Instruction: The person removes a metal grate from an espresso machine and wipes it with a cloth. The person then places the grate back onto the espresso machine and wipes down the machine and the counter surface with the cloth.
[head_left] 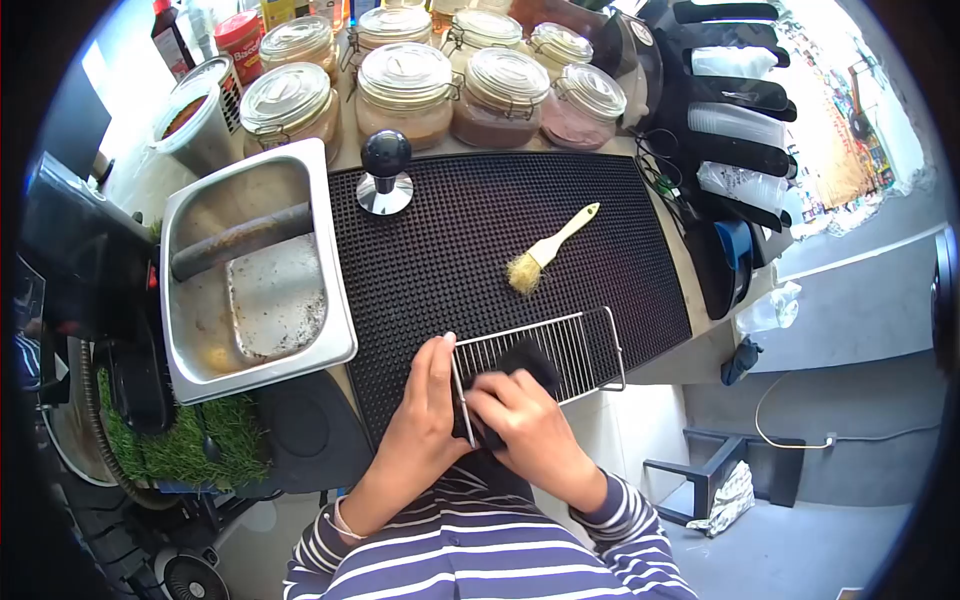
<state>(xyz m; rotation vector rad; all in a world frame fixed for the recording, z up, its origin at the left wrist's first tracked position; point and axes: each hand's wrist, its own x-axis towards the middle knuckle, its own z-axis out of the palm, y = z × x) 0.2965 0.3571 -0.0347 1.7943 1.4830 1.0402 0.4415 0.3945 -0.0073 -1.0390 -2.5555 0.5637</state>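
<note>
My left hand (425, 415) grips the left end of a wire rack (575, 350), its fingers closed round the frame. The rack is held over the front edge of a black rubber mat (440, 240). Pressed against the rack's bars is a black cloth (528, 362), pinched in my right hand (510, 410), which is slightly blurred. Beyond the rack, a brush (548, 248) with a pale handle lies on the mat. At the mat's back left stands a tamper (386, 172) with a black knob.
On the left is a metal knock box (340, 290) with a bar across it. Lidded glass jars (405, 95) line the back. Stacked cup lids and holders (738, 120) stand at the right. A dark stool (720, 470) is on the floor, lower right.
</note>
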